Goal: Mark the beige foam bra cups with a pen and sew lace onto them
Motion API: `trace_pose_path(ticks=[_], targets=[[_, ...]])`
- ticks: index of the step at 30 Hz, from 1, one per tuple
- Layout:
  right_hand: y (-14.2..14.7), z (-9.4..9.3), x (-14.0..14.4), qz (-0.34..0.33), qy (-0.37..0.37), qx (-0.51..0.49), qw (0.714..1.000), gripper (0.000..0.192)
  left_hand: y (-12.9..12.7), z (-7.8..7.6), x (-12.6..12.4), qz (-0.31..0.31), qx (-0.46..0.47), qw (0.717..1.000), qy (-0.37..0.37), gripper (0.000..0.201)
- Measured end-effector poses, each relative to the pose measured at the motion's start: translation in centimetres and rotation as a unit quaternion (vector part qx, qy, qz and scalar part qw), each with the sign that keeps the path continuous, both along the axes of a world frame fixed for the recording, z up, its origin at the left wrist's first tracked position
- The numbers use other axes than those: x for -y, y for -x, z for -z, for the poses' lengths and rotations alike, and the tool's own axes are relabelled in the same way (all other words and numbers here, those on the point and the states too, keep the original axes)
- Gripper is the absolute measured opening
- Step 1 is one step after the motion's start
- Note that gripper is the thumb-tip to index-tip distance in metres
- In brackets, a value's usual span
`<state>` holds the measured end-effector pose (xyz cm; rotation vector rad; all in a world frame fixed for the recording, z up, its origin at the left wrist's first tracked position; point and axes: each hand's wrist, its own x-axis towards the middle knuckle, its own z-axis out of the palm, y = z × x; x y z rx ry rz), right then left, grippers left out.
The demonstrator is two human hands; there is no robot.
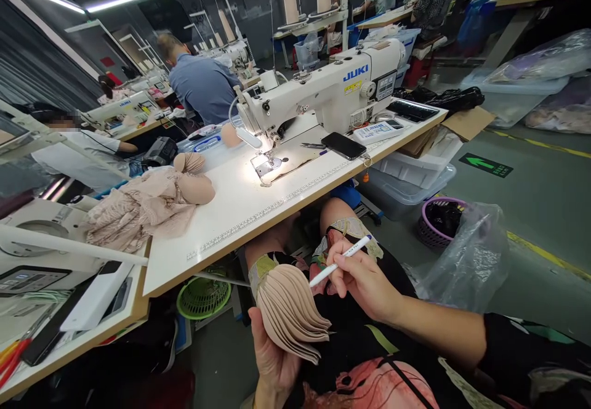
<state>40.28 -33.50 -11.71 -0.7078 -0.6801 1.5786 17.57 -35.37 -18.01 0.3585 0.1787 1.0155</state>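
Over my lap, my left hand [273, 360] grips a fanned stack of beige bra cups [289, 310] from below and the left side. Their thin edges spread toward the lower right. My right hand [357, 273] pinches a white marker pen [340, 261] with a dark blue end pointing up and right. The pen's lower tip is at the right edge of the stack; whether it touches cannot be made out. Beyond my knees stands a white sewing machine [314, 89] with its lamp lit over the needle plate [268, 166].
A heap of beige lace fabric [138, 206] and more cups [196, 188] lie on the left of the table [226, 221]. A black phone [344, 145] lies near its front edge. Below are a green basket [203, 298] and a purple basket [422, 230]. Other people sit at machines behind.
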Motion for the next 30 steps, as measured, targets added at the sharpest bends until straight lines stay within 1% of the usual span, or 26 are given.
trace_pose_path(ticks=[2, 5, 8, 11, 13, 20, 22, 26, 28, 30], targets=[[0.1, -0.1, 0.1, 0.003, -0.008, -0.014, 1.000, 0.032, 0.0, 0.1, 0.0, -0.006, -0.011, 1.000, 0.008, 0.081], [-0.1, -0.1, 0.2, 0.020, -0.031, -0.023, 0.999, 0.029, -0.2, 0.1, 0.0, -0.013, -0.012, 0.999, 0.028, 0.076], [-0.3, 0.2, 0.4, 0.027, -0.048, -0.009, 0.998, 0.029, -0.5, -0.2, 0.1, -0.022, -0.010, 0.999, 0.040, 0.071], [-0.3, 0.5, 0.5, 0.021, -0.056, 0.016, 0.998, 0.029, -0.9, -0.7, 0.1, -0.029, -0.002, 0.999, 0.028, 0.069], [-0.2, 0.5, 0.7, 0.015, -0.062, 0.030, 0.997, 0.031, -1.1, -0.9, 0.1, -0.022, 0.002, 0.999, 0.024, 0.068], [-0.2, 0.3, 0.7, 0.026, -0.073, 0.031, 0.996, 0.028, -0.9, -1.0, 0.0, -0.030, -0.004, 0.998, 0.051, 0.066], [-0.2, 0.3, 0.7, 0.023, -0.076, 0.041, 0.996, 0.028, -1.3, -1.6, -0.1, -0.021, 0.004, 0.999, 0.036, 0.067], [0.1, 0.3, 0.7, -0.002, -0.085, 0.052, 0.995, 0.030, -2.8, -3.8, -0.4, 0.008, 0.049, 0.998, -0.049, 0.072], [0.1, 0.3, 0.6, 0.000, -0.092, 0.049, 0.995, 0.028, -3.4, -4.8, -0.5, 0.027, 0.056, 0.995, -0.077, 0.074], [0.2, 0.2, 0.6, 0.008, -0.097, 0.043, 0.994, 0.028, -3.6, -5.4, -0.6, 0.031, 0.055, 0.994, -0.092, 0.071]])
